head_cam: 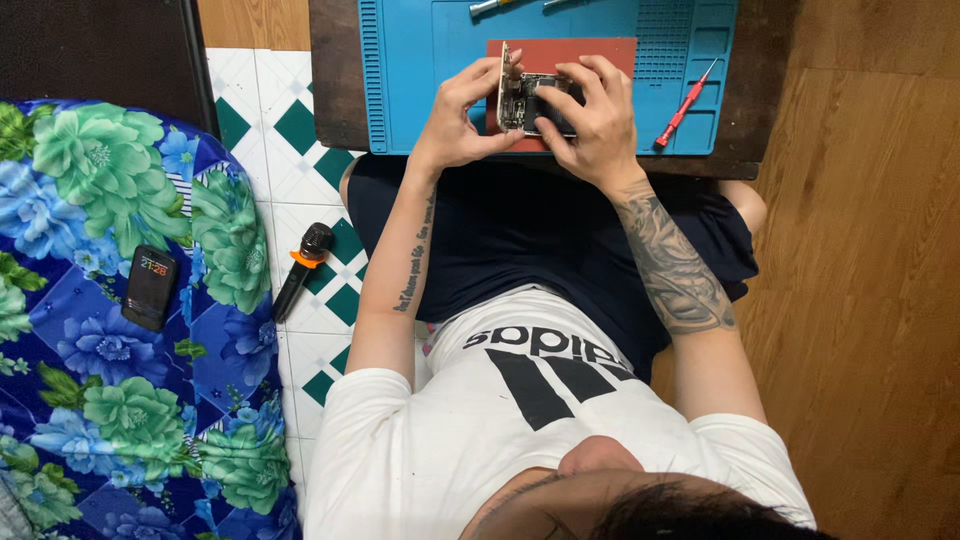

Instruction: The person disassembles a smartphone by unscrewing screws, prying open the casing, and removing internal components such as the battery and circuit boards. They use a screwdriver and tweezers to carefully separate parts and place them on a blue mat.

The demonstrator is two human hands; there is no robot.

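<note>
1. We see an opened smartphone in the upper middle of the frame. Its screen panel is lifted on edge along the left side, and the inner parts are laid bare, so the opening is done. We judge the inner work only begun, since no part lies removed beside it.
2. Our left hand grips the raised panel and the phone's left edge, fingers curled around it.
3. Our right hand is closed over the phone's right side, with fingertips pressing on the exposed inside. Whether it holds a small tool, we cannot tell.
4. The phone rests over a red pad on a blue repair mat, which covers a dark surface.
5. A red screwdriver lies untouched on the mat, to the right of the hands.
6. At lower left, a second phone lies on a floral blanket, and a black and orange tool lies on the tiled floor.
</note>
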